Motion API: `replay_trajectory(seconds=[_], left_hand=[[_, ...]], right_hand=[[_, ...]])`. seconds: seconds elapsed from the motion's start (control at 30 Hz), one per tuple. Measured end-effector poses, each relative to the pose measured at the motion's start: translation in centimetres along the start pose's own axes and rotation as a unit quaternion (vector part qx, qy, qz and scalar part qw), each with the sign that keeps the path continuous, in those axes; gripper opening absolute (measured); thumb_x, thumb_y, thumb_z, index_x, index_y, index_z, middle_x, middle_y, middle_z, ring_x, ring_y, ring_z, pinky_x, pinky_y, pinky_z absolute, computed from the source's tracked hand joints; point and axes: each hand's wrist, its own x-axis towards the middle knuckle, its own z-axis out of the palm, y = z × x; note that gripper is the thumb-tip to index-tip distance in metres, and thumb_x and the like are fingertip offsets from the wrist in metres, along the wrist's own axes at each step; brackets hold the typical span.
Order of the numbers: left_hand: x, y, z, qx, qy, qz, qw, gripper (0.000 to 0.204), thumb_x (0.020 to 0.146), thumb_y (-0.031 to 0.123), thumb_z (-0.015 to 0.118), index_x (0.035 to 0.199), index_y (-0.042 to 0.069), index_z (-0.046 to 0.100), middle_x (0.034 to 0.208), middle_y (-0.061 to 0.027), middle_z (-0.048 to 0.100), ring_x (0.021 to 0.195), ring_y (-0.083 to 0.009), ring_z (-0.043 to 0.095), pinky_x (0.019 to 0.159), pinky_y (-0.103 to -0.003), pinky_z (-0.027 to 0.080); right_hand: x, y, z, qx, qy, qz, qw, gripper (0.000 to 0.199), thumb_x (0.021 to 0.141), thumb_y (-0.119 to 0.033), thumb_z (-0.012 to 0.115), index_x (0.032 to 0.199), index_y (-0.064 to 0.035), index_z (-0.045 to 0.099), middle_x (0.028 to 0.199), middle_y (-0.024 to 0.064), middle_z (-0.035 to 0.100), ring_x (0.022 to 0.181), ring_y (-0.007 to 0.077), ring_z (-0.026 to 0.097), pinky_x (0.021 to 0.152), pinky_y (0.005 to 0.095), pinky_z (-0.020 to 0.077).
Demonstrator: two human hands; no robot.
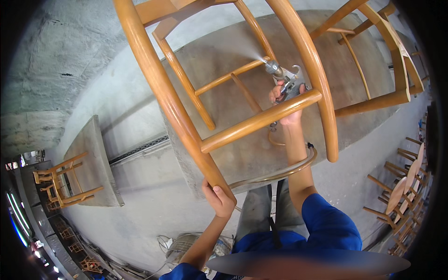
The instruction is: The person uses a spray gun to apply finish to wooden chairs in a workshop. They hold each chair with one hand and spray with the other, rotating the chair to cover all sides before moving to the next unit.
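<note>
A glossy orange-brown wooden chair frame (pixel 261 120) stands tilted before me, its legs and rungs filling the upper middle. My left hand (pixel 218 198) is wrapped round the lower end of its left leg. Inside the frame, beyond the near rung, my right hand (pixel 276 93) grips a silver spray gun (pixel 274 69). A pale mist (pixel 247 49) leaves its nozzle toward the upper left, beside a far rung. The near rung hides part of my right hand. A translucent brownish hose (pixel 280 175) curves across my right forearm.
Beneath the chair lies a large grey slab (pixel 186 163). Another chair frame (pixel 401 70) stands at the upper right. More chairs (pixel 70 186) are at the left, and stacked stools (pixel 396 196) at the right. A round container (pixel 184 245) sits by my left arm.
</note>
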Motion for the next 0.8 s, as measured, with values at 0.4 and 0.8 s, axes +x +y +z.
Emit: replay_trajectory(seconds=[0.4,0.8], left_hand=[[-0.4,-1.0,-0.5,0.012,-0.007,-0.004,1.0,0.05,0.104,0.035,0.035,0.13,-0.008,0.039,0.116,-0.019,0.051,0.105,-0.0256,0.05,0.094,-0.038,0.04],[-0.6,-2.2,-0.7,0.008,-0.007,-0.008,1.0,0.047,0.104,0.031,0.033,0.13,-0.008,0.039,0.116,-0.0182,0.05,0.104,-0.0246,0.05,0.093,-0.037,0.04]], right_hand=[[2.4,3.9,-3.3,-0.017,0.191,0.172,0.966,0.053,0.098,-0.052,0.041,0.096,-0.0029,0.062,0.071,0.0044,0.059,0.063,0.0179,0.062,0.046,0.0266,0.0431],[-5.8,4.3,-5.0,0.251,0.168,0.042,0.952,0.047,0.097,-0.056,0.045,0.106,-0.0118,0.061,0.075,0.001,0.057,0.065,0.0087,0.053,0.031,0.0191,0.0276]])
